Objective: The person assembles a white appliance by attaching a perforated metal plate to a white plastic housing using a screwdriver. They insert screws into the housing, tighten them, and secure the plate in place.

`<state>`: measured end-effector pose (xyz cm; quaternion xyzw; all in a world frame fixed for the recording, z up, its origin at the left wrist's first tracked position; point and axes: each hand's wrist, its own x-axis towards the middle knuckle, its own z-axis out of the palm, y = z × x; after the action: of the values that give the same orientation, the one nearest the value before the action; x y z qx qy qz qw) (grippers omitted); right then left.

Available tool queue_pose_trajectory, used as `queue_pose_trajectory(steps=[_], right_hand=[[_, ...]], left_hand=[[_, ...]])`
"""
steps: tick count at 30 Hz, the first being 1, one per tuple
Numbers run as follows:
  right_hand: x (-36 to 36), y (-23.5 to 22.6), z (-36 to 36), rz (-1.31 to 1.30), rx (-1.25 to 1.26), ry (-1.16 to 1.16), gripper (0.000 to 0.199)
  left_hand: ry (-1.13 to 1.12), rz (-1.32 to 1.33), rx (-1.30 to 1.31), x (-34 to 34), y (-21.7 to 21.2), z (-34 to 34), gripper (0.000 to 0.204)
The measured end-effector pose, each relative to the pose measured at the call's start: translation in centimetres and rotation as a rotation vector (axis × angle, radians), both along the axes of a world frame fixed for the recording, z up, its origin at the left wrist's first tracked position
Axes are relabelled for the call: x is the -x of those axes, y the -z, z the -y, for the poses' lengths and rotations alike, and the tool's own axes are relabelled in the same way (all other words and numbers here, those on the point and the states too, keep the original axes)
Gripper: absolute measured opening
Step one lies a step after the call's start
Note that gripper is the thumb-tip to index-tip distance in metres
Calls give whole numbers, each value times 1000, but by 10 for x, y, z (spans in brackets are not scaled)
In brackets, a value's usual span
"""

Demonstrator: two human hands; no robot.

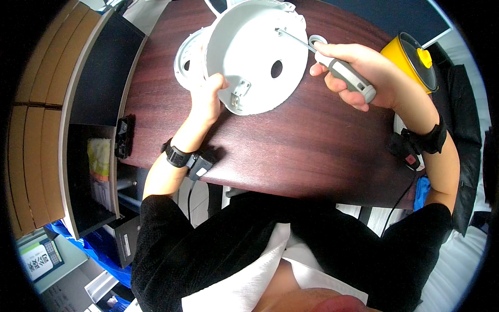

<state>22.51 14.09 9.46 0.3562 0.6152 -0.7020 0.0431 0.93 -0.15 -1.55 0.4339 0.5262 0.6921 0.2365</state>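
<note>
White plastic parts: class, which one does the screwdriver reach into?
The large, bowl-shaped shell; the screwdriver points inside. The smaller round part, behind its left edge, has no tool.

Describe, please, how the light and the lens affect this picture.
Head view throughout: glare washes out parts of the white housing; the brown table shows a soft sheen; the screwdriver looks fairly sharp; toward the black rim, the cardboard bends from fisheye distortion.
</note>
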Motion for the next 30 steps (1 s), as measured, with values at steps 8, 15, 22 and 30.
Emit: queue_pose_trajectory(steps=[8,15,22,30], right_hand=[[1,-6,0,-42,161,30,45],[0,6,-5,-12,67,-16,45],[2,31,-34,127,-1942,-432,39],[-23,46,-42,44,-1235,-40,38]], left_hand=[[-11,-128,-58,2,1,-2,79],[-21,-216,-71,0,-3,-1,78],[-75,-254,-7,10,3,-3,74],[-48,146,7,-5,-11,-2,72]])
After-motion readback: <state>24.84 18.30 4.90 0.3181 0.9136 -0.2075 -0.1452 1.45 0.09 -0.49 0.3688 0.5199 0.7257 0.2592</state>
